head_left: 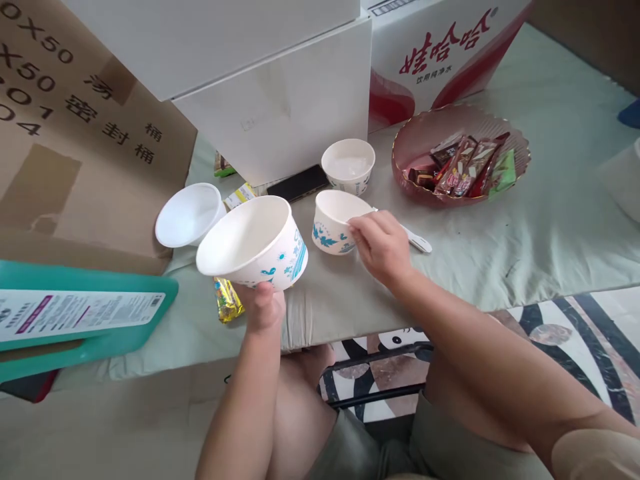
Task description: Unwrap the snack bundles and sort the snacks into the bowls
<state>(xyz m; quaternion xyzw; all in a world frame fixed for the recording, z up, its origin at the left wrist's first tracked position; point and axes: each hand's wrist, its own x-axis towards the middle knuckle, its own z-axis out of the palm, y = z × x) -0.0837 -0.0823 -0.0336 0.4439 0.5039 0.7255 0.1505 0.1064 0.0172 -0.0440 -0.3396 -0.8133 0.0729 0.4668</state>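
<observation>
My left hand (264, 305) holds a large white paper bowl (285, 261) with blue print from below, tilted with its mouth toward the upper left. Its inside looks bare. With the fingers of my right hand (383, 247) I pinch the rim of a smaller printed paper bowl (327, 232), which is upright at the table. Just behind it stands another paper bowl (349, 160) with something whitish inside. A white plastic bowl (187, 215) is left of the large one. By my right hand lies a white handle-like piece (419, 241), partly hidden.
A pink scalloped dish (415, 180) of wrapped snacks is at the back right. White boxes (300, 100) and a dark phone (299, 183) are behind the bowls. A brown carton (85, 133), a green jug (110, 337) and a yellow packet (227, 300) are at left.
</observation>
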